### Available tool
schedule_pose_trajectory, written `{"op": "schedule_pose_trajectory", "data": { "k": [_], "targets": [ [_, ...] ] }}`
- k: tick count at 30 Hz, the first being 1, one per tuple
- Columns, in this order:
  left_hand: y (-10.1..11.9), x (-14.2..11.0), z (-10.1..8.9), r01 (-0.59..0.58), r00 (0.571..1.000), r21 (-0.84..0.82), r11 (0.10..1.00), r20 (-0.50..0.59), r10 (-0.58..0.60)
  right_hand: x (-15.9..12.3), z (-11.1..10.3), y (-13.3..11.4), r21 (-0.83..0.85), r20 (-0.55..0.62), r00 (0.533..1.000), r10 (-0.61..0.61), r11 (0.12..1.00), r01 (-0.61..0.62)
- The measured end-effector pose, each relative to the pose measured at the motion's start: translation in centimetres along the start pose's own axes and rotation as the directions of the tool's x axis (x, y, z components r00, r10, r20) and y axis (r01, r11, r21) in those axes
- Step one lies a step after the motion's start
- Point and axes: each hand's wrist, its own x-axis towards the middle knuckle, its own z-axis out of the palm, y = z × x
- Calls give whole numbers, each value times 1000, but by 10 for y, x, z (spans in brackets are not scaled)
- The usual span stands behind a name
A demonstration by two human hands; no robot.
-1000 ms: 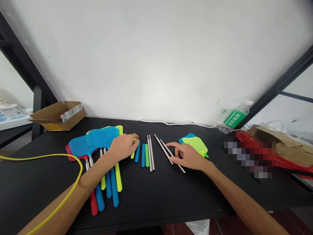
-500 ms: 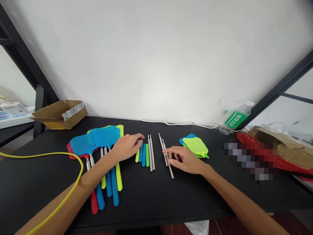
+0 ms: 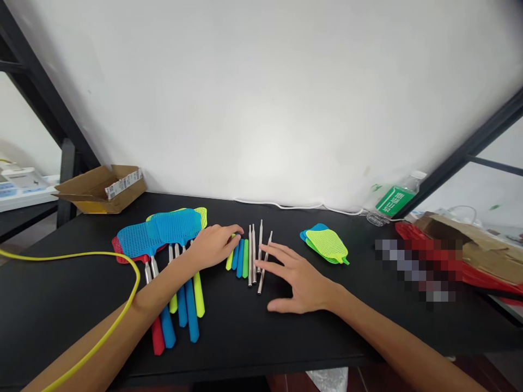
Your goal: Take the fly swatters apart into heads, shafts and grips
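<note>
My left hand (image 3: 213, 245) lies on the black table (image 3: 261, 332), fingers stretched toward a small row of blue, green and yellow plastic handles (image 3: 239, 258) and touching their left side. My right hand (image 3: 295, 277) is flat and spread, its fingertips resting against several thin metal rods (image 3: 256, 255) that lie bunched just right of the handles. Under my left forearm lies a pile of assembled fly swatters (image 3: 165, 237) with blue, yellow and red heads and handles. A short stack of loose swatter heads (image 3: 326, 243), blue and yellow-green, sits right of my right hand.
An open cardboard box (image 3: 98, 189) stands at the back left. A yellow cable (image 3: 102, 256) loops over the left side of the table. A green-labelled water bottle (image 3: 392, 198) lies at the back right, next to brown and red packaging (image 3: 469, 245). A white cord (image 3: 294, 207) runs along the wall.
My right hand has pushed the two slanted rods leftward until they joined the other rods, and its fingers have spread flat. My left hand shifted the coloured handles together and slightly right.
</note>
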Motion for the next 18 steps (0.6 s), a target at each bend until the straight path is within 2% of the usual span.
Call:
{"op": "schedule_pose_trajectory", "data": {
  "k": [3, 8, 12, 15, 18],
  "targets": [
    [0, 0, 0, -4, 1000, -4, 1000, 4, 4, 1, 5, -1, -6, 29, 999, -17, 1000, 17],
    [1, -1, -1, 3, 1000, 5, 1000, 31, -3, 2, 3, 2, 65, -75, 996, -51, 996, 56],
    [1, -1, -1, 11, 999, 17, 1000, 48, -12, 3, 3, -1, 80, -75, 994, -79, 993, 85],
    [0, -1, 0, 4, 999, 21, 1000, 37, -5, 2, 5, -1, 62, -43, 997, -68, 996, 71],
    [-1, 0, 1, -4, 1000, 13, 1000, 29, 4, 2, 8, -1, 76, -63, 998, -23, 997, 28]
  ]
}}
